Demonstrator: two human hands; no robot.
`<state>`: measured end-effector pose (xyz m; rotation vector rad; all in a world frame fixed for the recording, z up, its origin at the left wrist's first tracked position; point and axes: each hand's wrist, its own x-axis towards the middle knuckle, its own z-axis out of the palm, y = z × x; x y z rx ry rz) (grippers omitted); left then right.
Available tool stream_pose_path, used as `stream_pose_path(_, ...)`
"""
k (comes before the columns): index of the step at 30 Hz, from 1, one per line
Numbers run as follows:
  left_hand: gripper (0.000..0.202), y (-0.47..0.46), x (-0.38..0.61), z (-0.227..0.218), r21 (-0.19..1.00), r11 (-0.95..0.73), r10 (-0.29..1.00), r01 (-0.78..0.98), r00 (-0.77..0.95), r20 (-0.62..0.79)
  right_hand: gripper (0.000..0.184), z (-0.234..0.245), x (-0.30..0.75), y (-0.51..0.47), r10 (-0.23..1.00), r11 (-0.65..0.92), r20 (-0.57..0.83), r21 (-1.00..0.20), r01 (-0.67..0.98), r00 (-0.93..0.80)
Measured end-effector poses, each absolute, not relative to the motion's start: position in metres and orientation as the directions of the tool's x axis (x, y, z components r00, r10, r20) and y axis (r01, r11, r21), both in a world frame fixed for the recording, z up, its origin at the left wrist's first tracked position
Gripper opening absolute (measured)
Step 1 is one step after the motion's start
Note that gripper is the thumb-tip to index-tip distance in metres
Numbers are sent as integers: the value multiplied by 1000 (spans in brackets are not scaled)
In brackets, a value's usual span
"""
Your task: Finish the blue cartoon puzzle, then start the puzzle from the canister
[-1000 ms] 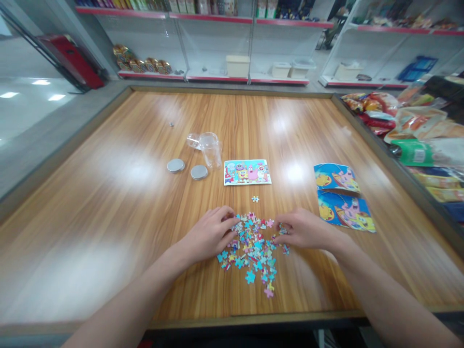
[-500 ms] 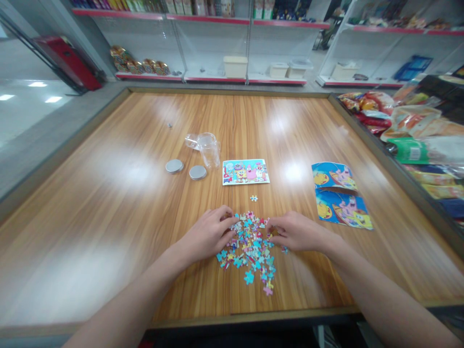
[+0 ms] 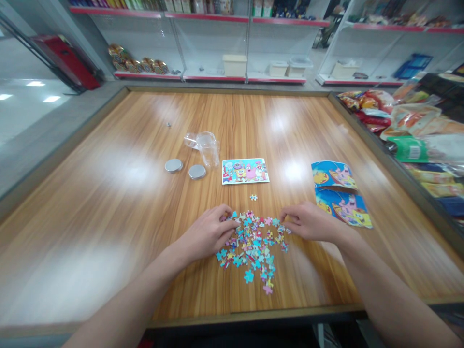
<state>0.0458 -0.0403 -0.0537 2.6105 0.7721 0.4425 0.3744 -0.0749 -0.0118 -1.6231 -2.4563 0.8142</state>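
Observation:
A loose pile of small jigsaw puzzle pieces (image 3: 255, 251), mostly turquoise, pink and yellow, lies near the table's front edge. My left hand (image 3: 208, 231) rests at the pile's left side, fingers curved and apart, thumb touching the pieces. At its right edge is my right hand (image 3: 308, 221), thumb and fingers slightly parted beside a few pieces; nothing shows held in it. A single puzzle piece (image 3: 253, 197) sits apart above the pile. Beyond it lies a rectangular cartoon picture card (image 3: 245, 171).
Two round silver lids (image 3: 197, 172) lie left of the card, near a clear plastic container (image 3: 209, 149). On the right is a blue cartoon-printed wrapper (image 3: 342, 205). Snack packages (image 3: 409, 150) line the table's right side. Shelves (image 3: 210, 77) stand behind the wooden table (image 3: 108, 217).
My right hand has moved right and slightly up from the pile, and several pieces now lie spread along that side. My left hand has barely moved.

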Motion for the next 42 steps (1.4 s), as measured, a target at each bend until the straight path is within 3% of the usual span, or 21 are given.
stream_pose_path(15,23,-39,46,-55,436,-763,596,477,780,190,12,-12,360,-80,772,286,-429,-424,859,-469)
stream_pose_path(24,23,-40,46,-55,457,-758,590,465,787,178,20,-13,357,-81,742,345,-398,-462,817,-539)
stream_pose_path(42,23,-39,46,-55,452,-763,581,462,796,167,6,-15,350,-81,747,321,-431,-433,843,-506)
